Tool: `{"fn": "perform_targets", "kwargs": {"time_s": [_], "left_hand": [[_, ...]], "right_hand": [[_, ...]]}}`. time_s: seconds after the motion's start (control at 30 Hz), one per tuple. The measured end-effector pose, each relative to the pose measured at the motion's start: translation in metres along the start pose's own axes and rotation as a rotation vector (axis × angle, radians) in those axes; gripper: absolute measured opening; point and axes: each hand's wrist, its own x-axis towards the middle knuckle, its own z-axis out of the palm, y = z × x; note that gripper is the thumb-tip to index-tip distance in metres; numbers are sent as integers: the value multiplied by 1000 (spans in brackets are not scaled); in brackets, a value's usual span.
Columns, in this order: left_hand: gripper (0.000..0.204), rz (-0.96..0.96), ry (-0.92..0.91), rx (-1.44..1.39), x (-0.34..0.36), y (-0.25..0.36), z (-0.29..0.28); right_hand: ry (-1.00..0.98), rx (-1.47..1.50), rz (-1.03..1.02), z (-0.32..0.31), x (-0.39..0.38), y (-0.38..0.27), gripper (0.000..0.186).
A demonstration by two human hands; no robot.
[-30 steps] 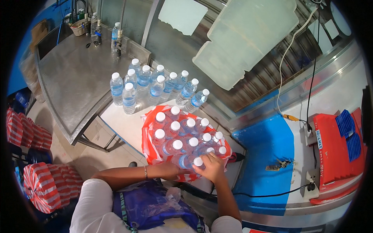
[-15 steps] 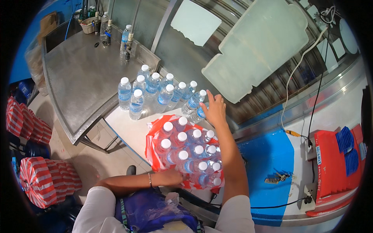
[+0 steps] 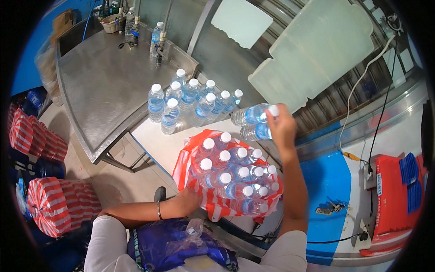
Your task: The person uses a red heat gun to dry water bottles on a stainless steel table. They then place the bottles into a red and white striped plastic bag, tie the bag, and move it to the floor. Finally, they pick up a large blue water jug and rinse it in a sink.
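Note:
My right hand (image 3: 283,129) is closed around the caps of two clear water bottles; the upper bottle (image 3: 252,115) and the lower bottle (image 3: 256,132) both tilt nearly flat, bases pointing left. Below them an orange-red and white striped plastic bag (image 3: 185,158) stands open, packed with several bottles (image 3: 223,178) whose white caps face up. My left hand (image 3: 188,201) is closed at the bag's near left edge, its fingertips partly hidden. Behind the bag, on a white tabletop (image 3: 154,140), several more bottles (image 3: 170,117) stand upright in a group.
A steel counter (image 3: 104,86) lies to the left, with two bottles (image 3: 157,40) and a small basket (image 3: 110,23) at its back. Filled striped bags (image 3: 63,204) sit on the floor at left. Keys (image 3: 333,208) rest on a blue surface (image 3: 321,181) at right.
My right hand has taken hold of two bottles by their caps, tilted them and brought them right, away from the standing group. My left hand has moved left along the bag's near edge.

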Motion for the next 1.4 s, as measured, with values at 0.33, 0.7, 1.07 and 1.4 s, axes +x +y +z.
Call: {"fn": "perform_targets", "kwargs": {"time_s": [0.33, 0.7, 1.07, 1.4], "left_hand": [[34, 100, 260, -397, 30, 25, 13], [45, 320, -35, -165, 28, 13, -28], [43, 350, 189, -373, 50, 9, 8], [29, 133, 503, -114, -27, -27, -23]], "right_hand": [[71, 212, -6, -147, -107, -69, 36], [-356, 103, -235, -37, -211, -71, 40], [-185, 63, -340, 55, -27, -60, 47], [-323, 65, -457, 167, 42, -44, 49]]}}
